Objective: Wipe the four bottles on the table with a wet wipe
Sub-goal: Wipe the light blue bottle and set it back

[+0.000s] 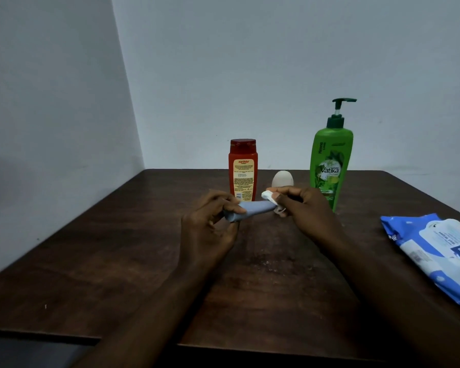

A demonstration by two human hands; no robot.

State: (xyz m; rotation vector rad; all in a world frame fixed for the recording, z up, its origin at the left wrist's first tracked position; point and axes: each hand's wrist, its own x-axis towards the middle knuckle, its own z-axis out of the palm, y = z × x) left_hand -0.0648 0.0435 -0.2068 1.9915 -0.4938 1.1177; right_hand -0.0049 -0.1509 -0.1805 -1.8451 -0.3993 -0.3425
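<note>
My left hand (210,224) grips a small pale blue tube-shaped bottle (250,209), held sideways above the dark wooden table (104,248). My right hand (303,208) pinches a white wet wipe (270,196) against the tube's right end. Behind my hands stand a red bottle (242,170) with a yellow label, a small white rounded bottle (282,179) partly hidden by my right hand, and a tall green pump bottle (331,160).
A blue and white pack of wet wipes (436,251) lies flat at the table's right edge. Grey walls close in behind and to the left. The table's front edge has a step cut at the lower left.
</note>
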